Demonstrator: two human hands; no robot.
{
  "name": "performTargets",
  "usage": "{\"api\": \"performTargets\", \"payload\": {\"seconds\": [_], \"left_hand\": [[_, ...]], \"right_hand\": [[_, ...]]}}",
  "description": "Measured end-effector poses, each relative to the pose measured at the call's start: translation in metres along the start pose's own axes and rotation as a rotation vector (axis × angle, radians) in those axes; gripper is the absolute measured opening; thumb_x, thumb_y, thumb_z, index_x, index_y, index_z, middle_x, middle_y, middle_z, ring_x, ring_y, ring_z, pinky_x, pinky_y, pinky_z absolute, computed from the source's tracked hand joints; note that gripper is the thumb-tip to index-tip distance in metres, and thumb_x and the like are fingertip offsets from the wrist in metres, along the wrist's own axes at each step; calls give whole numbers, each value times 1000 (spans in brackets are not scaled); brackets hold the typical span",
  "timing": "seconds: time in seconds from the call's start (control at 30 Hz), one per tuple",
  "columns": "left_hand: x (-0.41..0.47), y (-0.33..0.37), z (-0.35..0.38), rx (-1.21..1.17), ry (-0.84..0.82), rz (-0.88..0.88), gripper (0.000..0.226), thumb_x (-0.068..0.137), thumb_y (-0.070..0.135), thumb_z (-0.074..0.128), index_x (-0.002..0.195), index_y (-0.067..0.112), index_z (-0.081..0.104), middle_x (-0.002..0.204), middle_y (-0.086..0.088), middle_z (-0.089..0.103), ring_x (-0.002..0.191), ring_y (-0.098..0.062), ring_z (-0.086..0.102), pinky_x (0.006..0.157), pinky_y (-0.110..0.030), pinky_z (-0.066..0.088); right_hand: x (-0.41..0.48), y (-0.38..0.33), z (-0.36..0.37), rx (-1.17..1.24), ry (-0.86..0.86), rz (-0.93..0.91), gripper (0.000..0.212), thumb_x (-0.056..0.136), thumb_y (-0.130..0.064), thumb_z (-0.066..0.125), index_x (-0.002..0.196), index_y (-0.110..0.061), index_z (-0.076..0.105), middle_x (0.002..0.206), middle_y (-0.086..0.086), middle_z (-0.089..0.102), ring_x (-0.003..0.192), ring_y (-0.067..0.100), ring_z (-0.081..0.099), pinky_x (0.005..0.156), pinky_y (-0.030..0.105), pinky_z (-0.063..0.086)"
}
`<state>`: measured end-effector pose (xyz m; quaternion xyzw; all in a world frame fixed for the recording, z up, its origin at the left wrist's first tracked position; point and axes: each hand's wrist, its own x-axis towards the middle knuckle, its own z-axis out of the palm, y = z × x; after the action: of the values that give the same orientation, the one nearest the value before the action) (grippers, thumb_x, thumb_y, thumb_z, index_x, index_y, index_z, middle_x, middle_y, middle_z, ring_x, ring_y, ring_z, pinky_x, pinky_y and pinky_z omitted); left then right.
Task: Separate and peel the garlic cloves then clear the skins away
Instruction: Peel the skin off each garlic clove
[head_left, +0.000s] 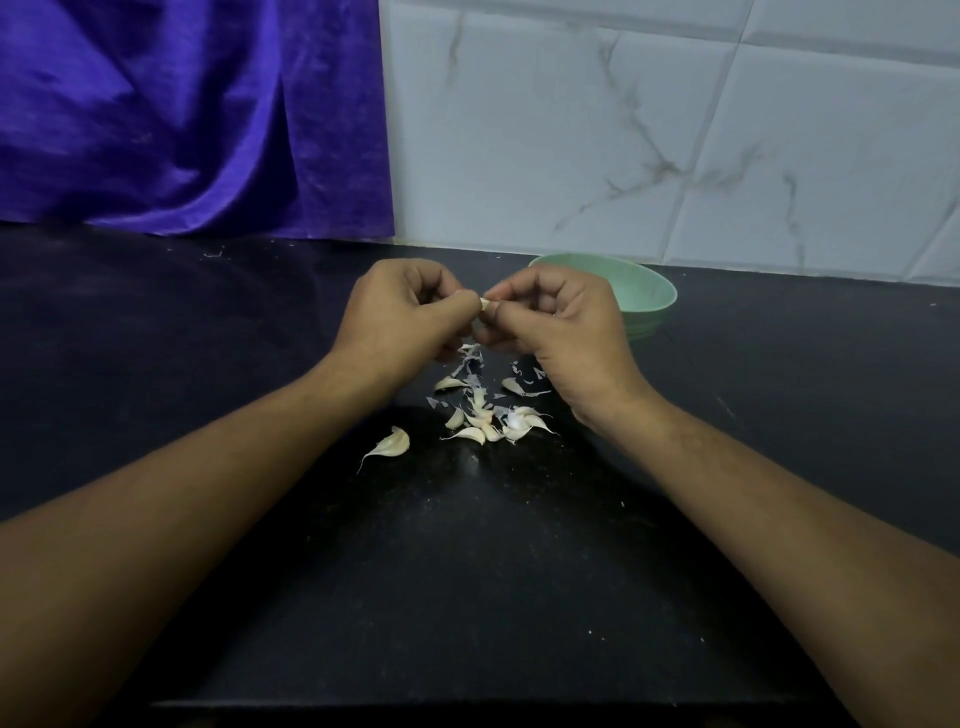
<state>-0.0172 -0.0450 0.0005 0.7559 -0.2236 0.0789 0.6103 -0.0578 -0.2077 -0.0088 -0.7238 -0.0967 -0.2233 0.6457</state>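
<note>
My left hand (402, 314) and my right hand (558, 319) meet above the black counter, and both pinch one small garlic clove (485, 304) between thumbs and fingertips. A strip of papery skin (470, 358) hangs below the hands. Under them lies a heap of several unpeeled cloves and loose skin flakes (488, 418). One larger clove (392, 444) lies apart to the left of the heap.
A pale green bowl (647, 296) stands just behind my right hand, near the tiled wall (675, 130). A purple cloth (182, 114) hangs at the back left. The black counter (467, 571) reaches to its front edge at the bottom.
</note>
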Motion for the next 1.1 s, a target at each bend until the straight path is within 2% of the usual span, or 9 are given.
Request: {"api": "performTargets", "payload": {"seconds": [0.13, 0.37, 0.5, 0.63, 0.73, 0.9, 1.0, 1.1], "left_hand": [[2, 1, -1, -46, -20, -24, 15, 90, 8, 69, 75, 6, 70, 69, -9, 71, 61, -15, 66, 60, -35, 61], [5, -1, -4, -30, -98, -6, 17, 94, 9, 69, 76, 9, 68, 70, -6, 71, 63, -13, 67, 59, -31, 59], [6, -3, -5, 39, -111, 11, 12, 90, 14, 71, 81, 6, 71, 71, -8, 72, 65, -15, 69, 63, -34, 60], [5, 1, -3, -96, -160, -58, 18, 94, 9, 69, 77, 9, 65, 66, -2, 67, 59, -9, 63, 57, -30, 57], [5, 3, -1, -145, -188, -107, 15, 96, 4, 64, 81, 6, 65, 64, 0, 64, 58, -8, 60, 55, -26, 57], [3, 0, -2, -96, -219, -165, 17, 98, 4, 59, 84, 2, 68, 69, -6, 65, 64, -17, 62, 53, -26, 55], [5, -2, -4, -34, -186, -145, 18, 98, 6, 58, 87, -1, 70, 72, -8, 67, 67, -22, 64, 54, -30, 55], [7, -4, -6, -49, -182, -129, 24, 103, 19, 61, 90, 1, 71, 75, -9, 68, 70, -23, 64, 56, -32, 55]], "right_hand": [[1, -1, -3, 95, -26, 50, 7, 92, 3, 71, 100, 4, 71, 87, 25, 75, 72, 26, 74, 72, 38, 64], [2, -3, -7, 103, -79, 115, 17, 90, 0, 75, 103, 9, 67, 85, 23, 73, 73, 26, 74, 71, 38, 65], [3, -4, -9, -24, -85, 48, 12, 88, 4, 75, 97, 2, 67, 87, 29, 71, 75, 28, 73, 75, 47, 65], [4, -5, -8, -70, -89, -7, 15, 91, 3, 73, 104, -3, 73, 88, 21, 75, 77, 26, 73, 75, 39, 63], [2, -5, -5, 3, -55, 1, 12, 92, 2, 72, 102, -4, 74, 85, 13, 74, 81, 22, 73, 77, 40, 61], [6, -12, -11, 223, 16, 87, 12, 94, 0, 70, 104, -5, 71, 94, 9, 74, 87, 23, 73, 88, 43, 61], [6, -13, -13, 204, -19, 123, 12, 98, -6, 67, 110, -6, 69, 89, 8, 74, 79, 22, 72, 83, 43, 63], [3, -11, -8, 152, -59, 140, 12, 99, -5, 65, 110, -5, 68, 83, 8, 72, 71, 20, 71, 73, 38, 64]]}}
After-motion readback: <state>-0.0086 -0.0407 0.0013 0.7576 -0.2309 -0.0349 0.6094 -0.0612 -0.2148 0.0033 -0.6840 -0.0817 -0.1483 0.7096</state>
